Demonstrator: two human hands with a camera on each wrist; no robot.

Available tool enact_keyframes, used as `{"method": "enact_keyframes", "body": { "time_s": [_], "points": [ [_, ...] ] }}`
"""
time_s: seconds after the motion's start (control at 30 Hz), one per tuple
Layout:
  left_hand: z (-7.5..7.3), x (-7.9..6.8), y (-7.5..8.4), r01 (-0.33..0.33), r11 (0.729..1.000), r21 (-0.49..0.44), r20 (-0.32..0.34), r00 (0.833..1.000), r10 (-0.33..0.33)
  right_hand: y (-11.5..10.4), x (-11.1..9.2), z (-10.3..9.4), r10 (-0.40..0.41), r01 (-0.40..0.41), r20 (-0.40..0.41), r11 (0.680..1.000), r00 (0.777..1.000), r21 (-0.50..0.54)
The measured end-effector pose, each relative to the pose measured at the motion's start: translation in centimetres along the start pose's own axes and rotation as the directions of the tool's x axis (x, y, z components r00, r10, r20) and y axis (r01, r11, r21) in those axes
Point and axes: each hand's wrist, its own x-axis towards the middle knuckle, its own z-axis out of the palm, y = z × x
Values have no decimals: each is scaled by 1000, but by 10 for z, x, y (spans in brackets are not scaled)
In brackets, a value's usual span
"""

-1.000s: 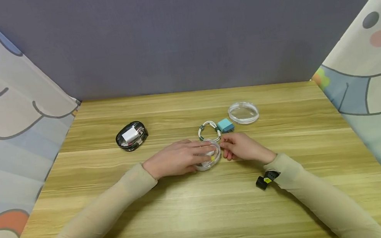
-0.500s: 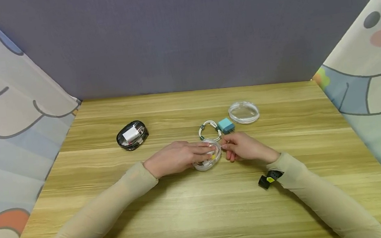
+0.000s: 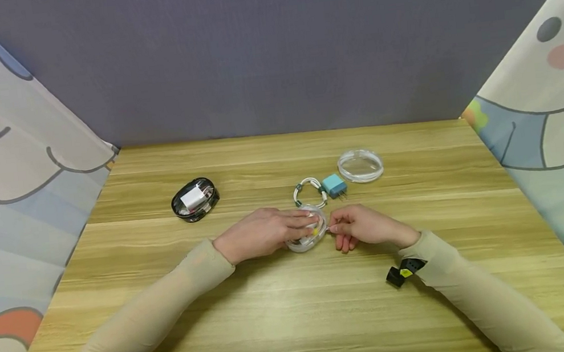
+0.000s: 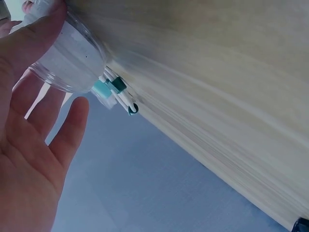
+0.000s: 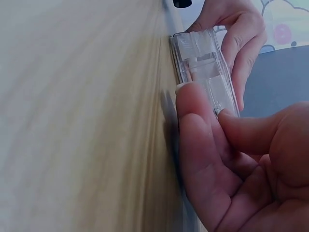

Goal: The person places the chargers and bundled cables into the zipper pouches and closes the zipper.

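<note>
A clear plastic oval case (image 3: 304, 247) lies on the table with white items and a yellow spot visible inside. My left hand (image 3: 262, 232) holds it from the left, fingers spread over its top; the left wrist view shows the thumb on one side of the case (image 4: 72, 60) and fingers on the other. At the case's right edge my right hand (image 3: 364, 226) pinches a small metallic pull (image 5: 217, 111) between thumb and finger, mostly hidden by the fingertips. Just behind the case are a coiled white cable (image 3: 297, 197) with green ties and a blue plug charger (image 3: 334, 185).
Another clear oval case (image 3: 361, 179) sits at the back right. Toward the left stands a black-rimmed oval case (image 3: 195, 200) with a white block in it. A grey panel (image 3: 269, 57) closes off the wooden table's (image 3: 277, 325) far edge.
My right hand has slid toward me along the right edge of the clear case, still pinching. The left hand and the other things have stayed in place.
</note>
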Motion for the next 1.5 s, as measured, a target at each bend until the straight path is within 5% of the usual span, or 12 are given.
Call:
{"method": "enact_keyframes", "body": {
  "time_s": [0.37, 0.7, 1.23, 1.5],
  "points": [
    [0, -3, 1, -30, 999, 18, -7, 1000, 30, 3, -2, -3, -6, 6, -12, 999, 1000, 36],
    [-4, -18, -2, -31, 998, -59, -24, 999, 29, 6, -9, -12, -21, 23, -92, 999, 996, 26],
    [-13, -52, -33, 166, 979, -123, -74, 982, -176, 6, -11, -21, -92, 93, -156, 996, 983, -2],
    [-16, -66, -51, 311, 941, -131, -72, 944, -322, 7, -12, -36, -202, 178, -320, 979, 926, -100]
  ]
}}
